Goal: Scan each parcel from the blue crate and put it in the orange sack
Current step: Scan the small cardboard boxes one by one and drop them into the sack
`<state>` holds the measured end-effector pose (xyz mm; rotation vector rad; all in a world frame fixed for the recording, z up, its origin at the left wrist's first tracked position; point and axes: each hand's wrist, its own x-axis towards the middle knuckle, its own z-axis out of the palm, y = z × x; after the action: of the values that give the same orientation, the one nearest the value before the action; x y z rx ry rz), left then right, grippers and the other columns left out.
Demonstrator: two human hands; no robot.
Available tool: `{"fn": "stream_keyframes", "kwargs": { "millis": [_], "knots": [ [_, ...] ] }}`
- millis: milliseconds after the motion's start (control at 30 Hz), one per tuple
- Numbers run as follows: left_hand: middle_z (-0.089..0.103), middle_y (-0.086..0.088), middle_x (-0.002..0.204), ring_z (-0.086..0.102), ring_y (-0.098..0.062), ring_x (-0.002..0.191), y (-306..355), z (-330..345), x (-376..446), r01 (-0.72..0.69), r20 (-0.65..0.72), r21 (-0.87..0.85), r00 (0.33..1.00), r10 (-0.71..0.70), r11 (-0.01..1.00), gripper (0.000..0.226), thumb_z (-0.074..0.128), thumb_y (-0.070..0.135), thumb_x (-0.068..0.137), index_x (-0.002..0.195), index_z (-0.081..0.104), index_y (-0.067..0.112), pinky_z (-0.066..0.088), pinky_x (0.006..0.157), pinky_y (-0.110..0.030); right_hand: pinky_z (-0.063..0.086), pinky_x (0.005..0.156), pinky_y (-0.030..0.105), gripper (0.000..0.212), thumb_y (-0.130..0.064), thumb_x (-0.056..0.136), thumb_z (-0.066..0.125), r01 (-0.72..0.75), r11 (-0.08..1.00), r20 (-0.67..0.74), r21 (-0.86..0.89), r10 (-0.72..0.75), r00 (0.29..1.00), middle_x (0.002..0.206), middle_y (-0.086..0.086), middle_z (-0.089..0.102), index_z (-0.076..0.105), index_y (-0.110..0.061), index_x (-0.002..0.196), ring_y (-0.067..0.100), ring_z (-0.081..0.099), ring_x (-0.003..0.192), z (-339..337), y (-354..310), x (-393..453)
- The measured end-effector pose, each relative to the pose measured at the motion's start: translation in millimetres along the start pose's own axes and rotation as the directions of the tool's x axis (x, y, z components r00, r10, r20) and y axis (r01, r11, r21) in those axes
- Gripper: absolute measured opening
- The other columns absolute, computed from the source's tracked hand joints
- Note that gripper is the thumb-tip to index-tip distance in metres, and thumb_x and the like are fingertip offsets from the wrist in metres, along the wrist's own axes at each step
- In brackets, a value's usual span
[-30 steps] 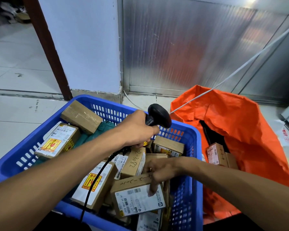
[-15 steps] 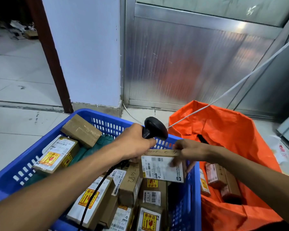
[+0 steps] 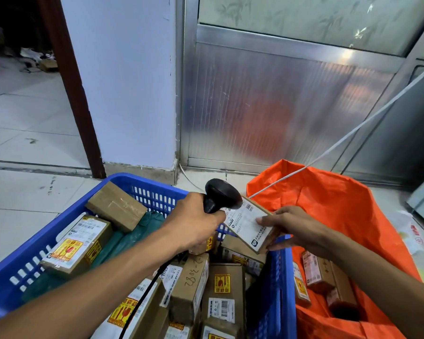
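One parcel, label up, long axis toward scanner.

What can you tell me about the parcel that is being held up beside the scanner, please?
The held parcel is a small flat cardboard box, brown at its edges, with a white printed label covering its upturned face; a barcode sits near its far end. It is tilted, lifted above the right rim of the blue crate. The right hand grips its near end, thumb on the label. The black scanner, held in the left hand, has its head right at the parcel's far corner.
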<state>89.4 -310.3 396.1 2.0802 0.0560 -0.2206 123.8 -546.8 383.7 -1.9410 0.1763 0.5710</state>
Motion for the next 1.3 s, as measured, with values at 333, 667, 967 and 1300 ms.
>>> {"fn": "stream_keyframes", "kwargs": {
  "millis": [333,667,967,1300],
  "knots": [
    [0.068,-0.011,0.075,0.058,-0.022,0.059,0.3,3.6,-1.6,-0.010,-0.051,0.013,0.999,0.010,1.000,0.021,0.066,0.031,0.092,0.090,0.064,0.010,0.050,0.062,-0.035,0.060,0.087,0.050,0.021,-0.018,0.093,0.069,0.042,0.997,0.016,0.069,-0.044,0.999,0.092,0.022,0.076,0.070,0.003,0.094,0.032,0.074,0.087,-1.5,-4.9,-1.8],
    [0.073,-0.018,0.082,0.059,-0.025,0.060,1.0,2.2,-2.6,0.004,-0.058,0.029,0.998,-0.002,1.000,0.024,0.067,0.032,0.091,0.090,0.067,0.009,0.051,0.064,-0.036,0.062,0.082,0.045,0.027,-0.020,0.092,0.071,-0.011,0.999,0.012,0.053,0.010,1.000,0.093,0.019,0.076,0.069,0.004,0.105,0.031,0.075,0.087,0.9,1.0,9.0],
    [0.070,-0.015,0.079,0.059,-0.025,0.061,2.1,2.2,-6.0,-0.006,-0.060,0.050,0.998,0.009,0.999,0.023,0.068,0.031,0.091,0.089,0.067,0.008,0.056,0.068,-0.042,0.059,0.088,0.051,0.028,-0.020,0.091,0.072,-0.026,0.999,0.003,0.043,0.026,1.000,0.094,0.020,0.076,0.069,0.004,0.106,0.034,0.075,0.091,0.6,4.3,12.0],
    [0.073,-0.020,0.086,0.058,-0.025,0.058,1.2,3.3,-5.9,-0.002,-0.054,0.074,0.999,0.006,0.997,0.021,0.067,0.030,0.090,0.088,0.066,0.009,0.055,0.067,-0.041,0.061,0.084,0.048,0.028,-0.019,0.092,0.071,-0.037,0.999,-0.011,0.033,0.038,0.999,0.094,0.018,0.077,0.068,0.004,0.107,0.034,0.075,0.092,0.6,7.4,13.4]
  ]
}}
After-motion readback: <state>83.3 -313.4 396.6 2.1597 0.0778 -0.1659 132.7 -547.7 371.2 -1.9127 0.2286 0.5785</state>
